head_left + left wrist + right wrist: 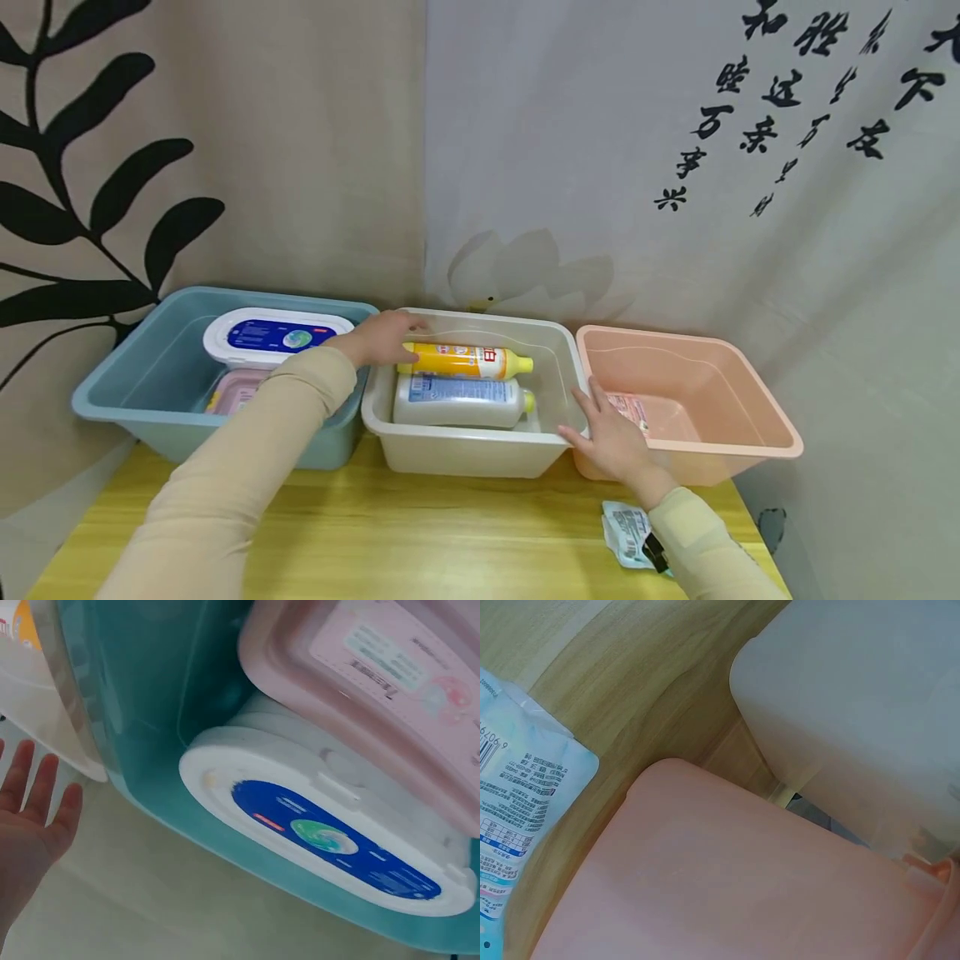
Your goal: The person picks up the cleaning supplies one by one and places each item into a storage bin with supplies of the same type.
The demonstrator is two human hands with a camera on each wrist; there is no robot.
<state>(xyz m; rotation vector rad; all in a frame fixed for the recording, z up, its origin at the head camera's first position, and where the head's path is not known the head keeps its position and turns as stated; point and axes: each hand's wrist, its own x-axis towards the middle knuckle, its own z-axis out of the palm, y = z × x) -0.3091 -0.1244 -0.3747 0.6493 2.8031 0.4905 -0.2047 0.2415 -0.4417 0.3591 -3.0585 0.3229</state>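
Note:
In the head view the left hand (381,337) is at the back left corner of the white bin (465,450), with its fingers over the rim. Its fingers look spread and hold nothing in the left wrist view. Spread fingers of the right hand (617,442) lie at the white bin's right rim, beside the pink bin (720,383). Inside the white bin lie a yellow bottle (457,360) and a white bottle (453,402) with a yellow cap, both on their sides. The right hand is not visible in the right wrist view.
Left of the white bin stands a blue bin (165,358) with a white oval box (262,333) and a pink pack (236,390). A pink packet (628,408) lies in the pink bin. A pale blue pouch (624,533) rests on the wooden table (450,533) near the right forearm.

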